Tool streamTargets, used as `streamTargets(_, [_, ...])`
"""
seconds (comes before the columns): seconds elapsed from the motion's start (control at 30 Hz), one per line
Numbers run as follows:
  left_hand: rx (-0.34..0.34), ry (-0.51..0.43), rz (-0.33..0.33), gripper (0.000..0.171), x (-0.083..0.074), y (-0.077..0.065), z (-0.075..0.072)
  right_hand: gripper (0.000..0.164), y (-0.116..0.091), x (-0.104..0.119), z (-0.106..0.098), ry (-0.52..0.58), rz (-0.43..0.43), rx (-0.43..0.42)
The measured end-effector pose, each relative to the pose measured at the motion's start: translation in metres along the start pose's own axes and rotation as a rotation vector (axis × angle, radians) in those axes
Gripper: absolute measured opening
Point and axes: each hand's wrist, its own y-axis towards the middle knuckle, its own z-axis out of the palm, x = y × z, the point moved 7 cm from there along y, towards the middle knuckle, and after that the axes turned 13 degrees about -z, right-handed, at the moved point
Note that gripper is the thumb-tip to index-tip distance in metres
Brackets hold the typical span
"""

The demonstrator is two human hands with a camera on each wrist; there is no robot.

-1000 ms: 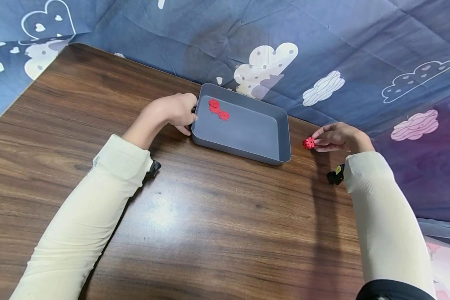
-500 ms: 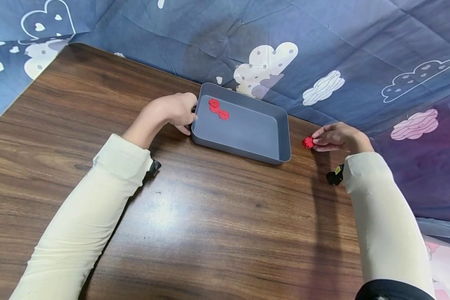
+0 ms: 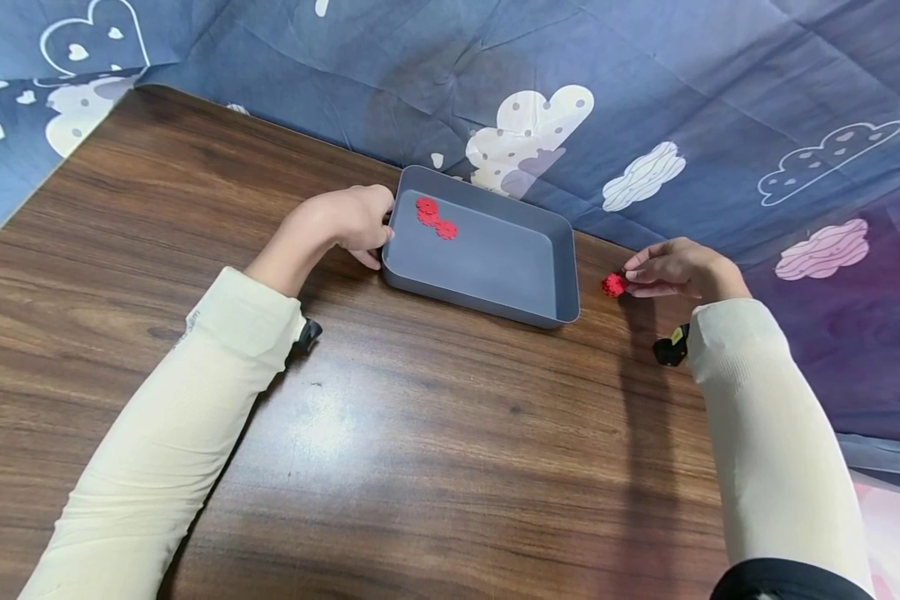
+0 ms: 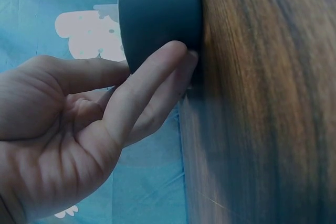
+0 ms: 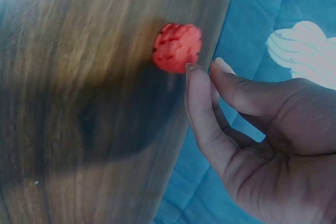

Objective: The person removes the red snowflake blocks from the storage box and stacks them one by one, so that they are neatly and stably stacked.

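My left hand (image 3: 355,218) grips the left end wall of a shallow grey rectangular tray (image 3: 480,305), thumb at the rim and fingers against the outside. In the left wrist view that hand (image 4: 105,103) pinches the tray's dark wall (image 4: 160,14). Inside the tray, at its left end, lie several red notched plastic discs (image 3: 446,229). Right of the tray, a small red ball-like cluster of notched discs (image 3: 613,285) sits on the table. My right hand (image 3: 678,268) is beside it, fingers loosely bent; in the right wrist view its fingertips are right at the cluster's (image 5: 177,48) edge, with the thumb apart.
The brown wood-grain table (image 3: 420,433) ends at the back against a blue cloth (image 3: 307,75) printed with clouds. The tray's far wall stands close to that cloth. A black wrist device (image 3: 671,347) hangs below the right sleeve, another device (image 3: 309,333) at the left.
My right thumb and fingers have drawn back slightly from the red cluster, which they pinched before. My left hand has kept its hold on the tray.
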Motion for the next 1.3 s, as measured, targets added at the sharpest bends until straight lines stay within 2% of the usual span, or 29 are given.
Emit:
streamTargets(0.17, [-0.003,0.004,-0.003,0.026,0.000,0.000,-0.001,0.017,0.001,0.016,0.002,-0.022,0.006,-0.003])
streamTargets(0.37, [-0.002,-0.006,0.000,0.026,0.001,0.000,-0.001,0.014,0.005,0.045,0.010,-0.025,0.005,0.010])
streamTargets(0.6, [-0.001,0.007,0.005,0.027,0.002,0.000,-0.002,0.024,0.015,0.081,0.028,-0.146,-0.028,0.040])
streamTargets(0.73, [-0.007,0.023,0.008,0.025,0.001,0.001,-0.003,0.024,0.020,0.096,0.039,-0.181,-0.047,0.069])
streamTargets(0.83, [-0.017,0.036,0.011,0.022,0.001,0.000,-0.003,0.021,0.025,0.105,0.046,-0.169,-0.052,0.063])
streamTargets(1.3, [-0.026,0.051,0.020,0.010,0.002,0.002,-0.004,0.036,0.041,0.135,0.076,-0.275,-0.061,0.083])
